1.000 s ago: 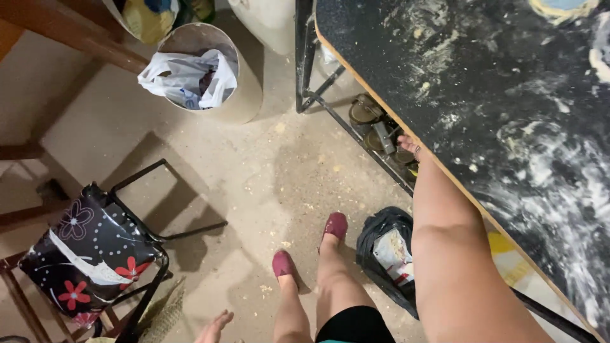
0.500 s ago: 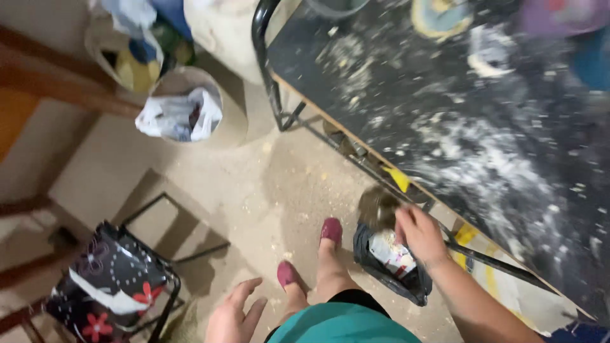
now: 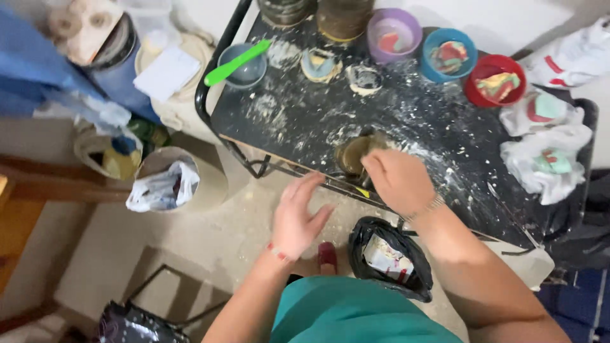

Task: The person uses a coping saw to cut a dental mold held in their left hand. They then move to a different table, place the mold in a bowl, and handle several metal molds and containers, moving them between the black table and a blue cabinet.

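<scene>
Right hand hides part of the brown disc.

We noted a black, white-dusted table, purple bowl, blue bowl, red bowl far right, lime-green spatula, black bag.

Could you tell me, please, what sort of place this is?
Probably a small home craft or clay workshop: a black worktable dusted with white powder, coloured bowls holding marbled lumps, and the right hand on a brownish round piece at the table's edge.
</scene>
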